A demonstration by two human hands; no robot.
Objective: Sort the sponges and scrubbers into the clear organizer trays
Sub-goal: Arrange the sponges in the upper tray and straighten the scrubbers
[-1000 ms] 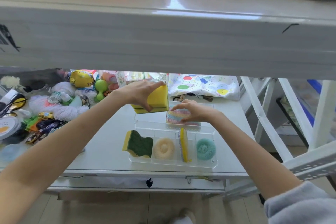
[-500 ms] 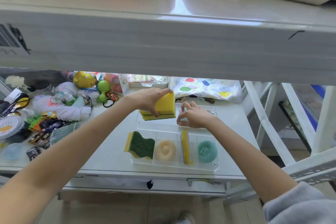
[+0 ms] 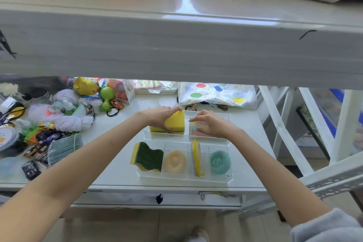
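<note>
Two clear organizer trays lie on the white desk. In the far tray (image 3: 225, 117), my left hand (image 3: 157, 117) grips a yellow sponge (image 3: 174, 123) that sits low in the left part. My right hand (image 3: 210, 124) rests on a pastel mesh scrubber (image 3: 196, 130) in the right part. The near tray (image 3: 186, 180) holds a green-and-yellow scouring sponge (image 3: 148, 157), a beige round scrubber (image 3: 175, 161), a yellow sponge on edge with silver mesh (image 3: 196, 157) and a teal round scrubber (image 3: 220, 162).
A wide white beam (image 3: 176, 49) crosses above the desk and hides its back. Yarn (image 3: 64, 118), toy cars (image 3: 39, 143), a green toy (image 3: 107, 96) and a stack of cloths (image 3: 64, 146) crowd the left. A balloon-print bag (image 3: 218, 95) lies behind the trays. White frame legs (image 3: 282, 129) stand right.
My left hand has lowered the yellow sponge from above the far tray down into its left part. My right hand stays on the pastel scrubber beside it.
</note>
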